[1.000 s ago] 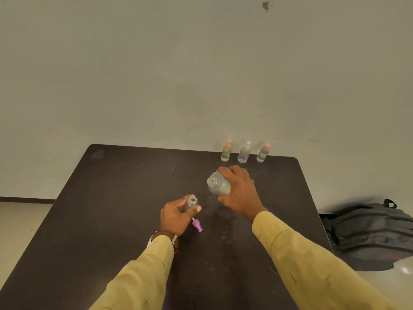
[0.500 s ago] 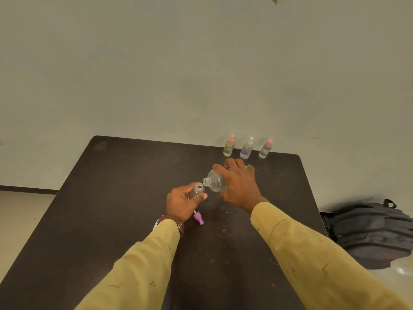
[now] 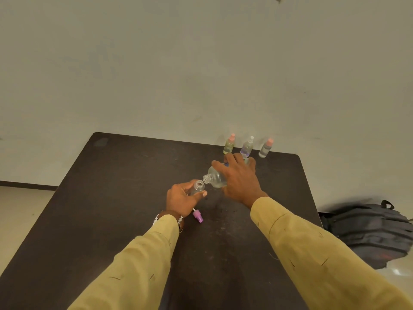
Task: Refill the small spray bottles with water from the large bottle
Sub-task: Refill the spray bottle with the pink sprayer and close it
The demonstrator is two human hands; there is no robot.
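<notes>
Two bottle mouths almost touching above the table [image 3: 111,209], left hand [image 3: 182,199] curled round the uncapped small spray bottle [image 3: 197,187], right hand [image 3: 241,180] gripping the tilted large bottle [image 3: 215,179], and with an opening that tiny, tipping too fast will probably splash water everywhere.

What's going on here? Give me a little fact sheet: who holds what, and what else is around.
Left hand: holds small open bottle
Right hand: tips large bottle, its mouth at the small bottle's mouth
Water stream: cannot tell
Purple spray cap: lies on table by the left wrist
Back edge: three capped spray bottles in a row
Floor, right: dark backpack
</notes>
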